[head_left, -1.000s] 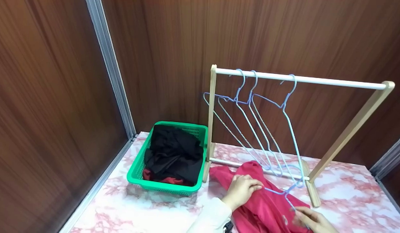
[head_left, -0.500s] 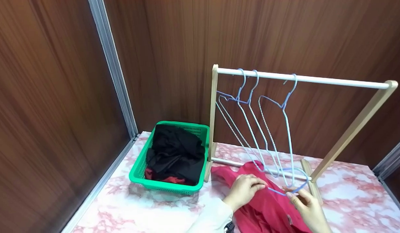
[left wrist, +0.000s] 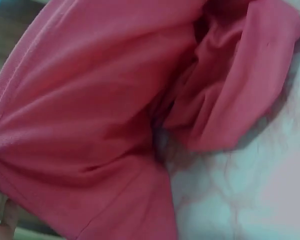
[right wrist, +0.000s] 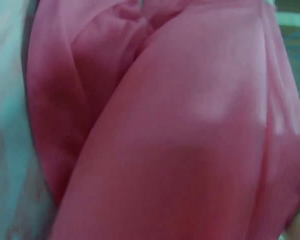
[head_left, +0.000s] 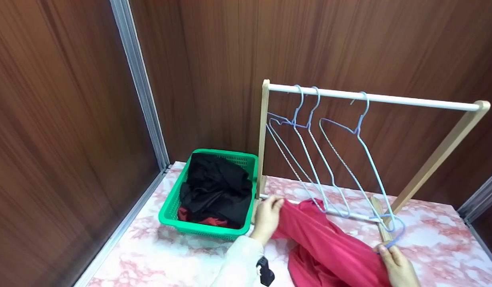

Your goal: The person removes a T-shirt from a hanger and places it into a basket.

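Note:
A red garment (head_left: 329,243) lies partly bunched on the table, its upper part stretched between both hands; its exact kind is unclear. My left hand (head_left: 266,218) pinches its far left edge near the rack's left foot. At lower right, my right hand (head_left: 399,265) grips the neck of a blue hanger (head_left: 400,233) beside the cloth. That hanger's hook sticks out past the fingers, and its body is hidden by the garment. Red cloth (left wrist: 90,85) fills most of the left wrist view, with fingertips (left wrist: 7,215) at the lower left edge. The right wrist view is mostly cloth (right wrist: 175,145).
Behind the hands stands a rack with a white rail (head_left: 425,102) and wooden legs. Three blue wire hangers (head_left: 371,159) hang from it, close above the garment. A green basket (head_left: 164,215) at left holds black clothing (head_left: 218,191) and some red cloth. Wood-grain panels enclose the marbled table (head_left: 150,259).
My left hand has left the hanger's arm and moved left to the garment's edge, pulling it taut. My right hand has moved right and down with the hanger, which is now mostly covered.

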`<state>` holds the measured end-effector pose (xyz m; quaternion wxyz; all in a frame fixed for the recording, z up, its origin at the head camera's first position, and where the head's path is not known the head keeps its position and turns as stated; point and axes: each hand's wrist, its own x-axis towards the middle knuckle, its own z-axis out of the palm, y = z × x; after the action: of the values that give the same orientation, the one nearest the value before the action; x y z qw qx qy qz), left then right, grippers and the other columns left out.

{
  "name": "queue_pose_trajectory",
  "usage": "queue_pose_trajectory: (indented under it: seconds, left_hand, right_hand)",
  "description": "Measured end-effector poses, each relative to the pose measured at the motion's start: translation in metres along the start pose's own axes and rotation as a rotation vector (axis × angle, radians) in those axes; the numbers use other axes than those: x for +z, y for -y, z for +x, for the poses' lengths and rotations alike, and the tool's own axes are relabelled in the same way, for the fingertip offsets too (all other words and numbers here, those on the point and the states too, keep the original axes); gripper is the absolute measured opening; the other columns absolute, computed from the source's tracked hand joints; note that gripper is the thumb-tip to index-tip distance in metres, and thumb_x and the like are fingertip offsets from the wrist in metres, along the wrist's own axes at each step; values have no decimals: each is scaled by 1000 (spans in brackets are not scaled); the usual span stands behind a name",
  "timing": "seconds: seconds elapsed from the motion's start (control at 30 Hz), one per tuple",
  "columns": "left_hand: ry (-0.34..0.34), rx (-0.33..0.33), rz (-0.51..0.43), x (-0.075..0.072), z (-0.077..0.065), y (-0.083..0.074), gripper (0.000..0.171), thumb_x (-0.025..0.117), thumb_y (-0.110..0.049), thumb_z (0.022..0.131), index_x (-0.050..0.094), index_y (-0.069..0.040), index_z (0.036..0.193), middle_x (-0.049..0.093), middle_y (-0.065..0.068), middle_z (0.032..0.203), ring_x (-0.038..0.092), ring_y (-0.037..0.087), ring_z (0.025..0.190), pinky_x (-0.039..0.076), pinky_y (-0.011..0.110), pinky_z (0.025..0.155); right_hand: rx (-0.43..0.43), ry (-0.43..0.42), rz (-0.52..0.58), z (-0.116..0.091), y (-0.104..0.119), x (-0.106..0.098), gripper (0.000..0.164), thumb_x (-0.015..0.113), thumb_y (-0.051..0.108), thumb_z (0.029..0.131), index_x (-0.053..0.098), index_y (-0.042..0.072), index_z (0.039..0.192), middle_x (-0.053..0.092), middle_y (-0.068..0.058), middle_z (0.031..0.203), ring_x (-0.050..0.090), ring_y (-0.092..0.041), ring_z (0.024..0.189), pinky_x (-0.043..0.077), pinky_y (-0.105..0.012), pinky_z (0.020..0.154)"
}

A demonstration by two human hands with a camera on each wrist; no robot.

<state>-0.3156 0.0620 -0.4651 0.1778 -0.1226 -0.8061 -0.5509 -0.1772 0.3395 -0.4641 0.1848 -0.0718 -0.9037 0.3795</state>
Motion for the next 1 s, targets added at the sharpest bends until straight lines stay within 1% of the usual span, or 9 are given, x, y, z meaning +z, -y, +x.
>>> queue_pose_trajectory:
  seconds: [0.07, 0.17, 0.27, 0.43, 0.6, 0.7, 0.8, 0.9, 1.0]
  left_hand:
    - [-23, -24, 3, -4, 0, 5, 16, 58, -18, 91, 69, -7, 95, 72, 9, 92, 66, 24, 89, 50, 27, 75]
    - [-36, -33, 7, -7, -1, 10, 14, 58, -17, 91, 68, -8, 94, 70, 7, 91, 64, 22, 88, 49, 25, 75]
    - [-17, -47, 13, -9, -2, 13, 13, 56, -16, 92, 67, -8, 96, 69, 6, 92, 62, 19, 85, 47, 23, 72]
    - [13, -65, 26, -11, -2, 17, 14, 54, -17, 94, 65, -8, 96, 67, 6, 92, 60, 16, 81, 45, 23, 70]
    - [52, -69, 25, -11, -5, 19, 15, 51, -17, 95, 62, -7, 98, 66, 8, 90, 58, 14, 78, 44, 23, 69]
    - [87, -66, 33, -10, -7, 19, 15, 49, -16, 97, 58, -6, 100, 65, 10, 86, 56, 15, 75, 43, 24, 67]
    - [112, -59, 64, -8, -10, 18, 15, 46, -17, 98, 56, -6, 100, 65, 12, 83, 59, 20, 74, 44, 26, 66]
    - [110, -59, 85, -5, -12, 15, 15, 46, -18, 98, 56, -7, 101, 66, 12, 84, 63, 24, 77, 46, 29, 66]
    - [92, -77, 69, -2, -14, 10, 15, 47, -19, 98, 57, -8, 100, 69, 11, 86, 65, 26, 79, 47, 30, 66]
  right_hand:
    - [37, 6, -5, 0, -6, -5, 28, 39, 23, 101, 60, 7, 92, 53, 29, 79, 43, 12, 75, 36, -12, 68]
    - [31, -15, 51, 1, -9, -8, 31, 37, 22, 102, 59, 2, 91, 49, 32, 77, 43, 8, 71, 36, -16, 63]
    - [-9, -60, 122, 1, -9, -8, 30, 36, 19, 102, 60, 9, 87, 49, 30, 75, 43, 8, 68, 35, -15, 61]
    - [-13, -98, 222, 1, -9, -11, 32, 35, 17, 102, 61, 25, 84, 52, 28, 73, 45, 9, 67, 36, -12, 62]
    - [-36, -140, 374, 1, -9, -11, 36, 36, 13, 101, 61, 29, 81, 56, 29, 76, 47, 10, 67, 35, -8, 63]
    - [33, -164, 388, 2, -7, -10, 36, 36, 15, 101, 61, 31, 80, 56, 29, 73, 48, 9, 64, 37, -8, 62]
    - [159, -213, 304, 2, -3, -7, 36, 37, 18, 101, 60, 34, 78, 52, 32, 69, 46, 11, 65, 36, -7, 64]
    - [255, -267, 259, 3, 1, -1, 34, 38, 19, 101, 61, 30, 78, 47, 36, 68, 43, 13, 67, 34, -7, 67]
    - [265, -324, 266, 4, 3, 8, 30, 40, 15, 100, 63, 24, 82, 44, 41, 72, 41, 17, 72, 32, -5, 71]
